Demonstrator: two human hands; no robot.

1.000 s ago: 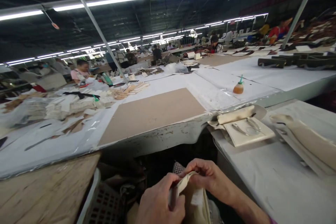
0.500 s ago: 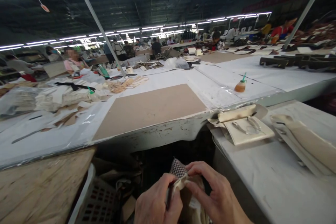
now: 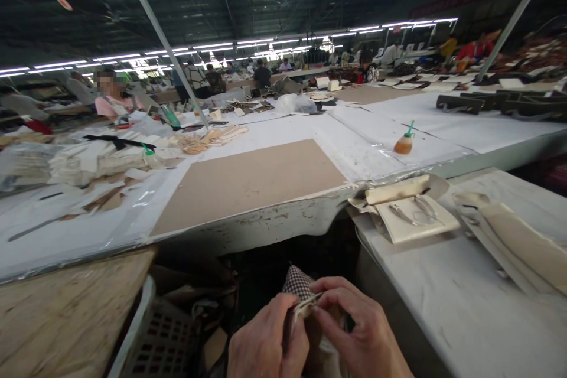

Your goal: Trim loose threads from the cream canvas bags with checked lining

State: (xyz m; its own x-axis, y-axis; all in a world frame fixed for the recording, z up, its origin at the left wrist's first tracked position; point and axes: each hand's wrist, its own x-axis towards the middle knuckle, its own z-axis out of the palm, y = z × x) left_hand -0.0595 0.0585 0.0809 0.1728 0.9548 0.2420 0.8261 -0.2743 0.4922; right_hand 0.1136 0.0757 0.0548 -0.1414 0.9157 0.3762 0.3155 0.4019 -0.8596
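Low at the front, my left hand (image 3: 269,335) and my right hand (image 3: 361,322) pinch the edge of a cream leather-like piece (image 3: 305,307) between thumbs and fingers. A brown-and-white checked cloth (image 3: 297,281), like a lining, sticks up in a point just beyond the pinched edge. Both hands are close together, their fingertips almost touching at the edge. Below, the rest of the piece hangs between the palms, partly hidden by them.
Ahead stands a long white table (image 3: 283,130) with a brown board (image 3: 252,180) and a glue bottle (image 3: 404,140). Cream bag parts (image 3: 414,215) lie on the right-hand side table (image 3: 443,301). A plastic basket (image 3: 163,336) is at lower left. A person in pink (image 3: 116,103) sits across the table.
The view has shifted slightly. Both hands keep their pinch on the cream piece, with the right fingers moved a little along its edge. The person in pink sits more upright.
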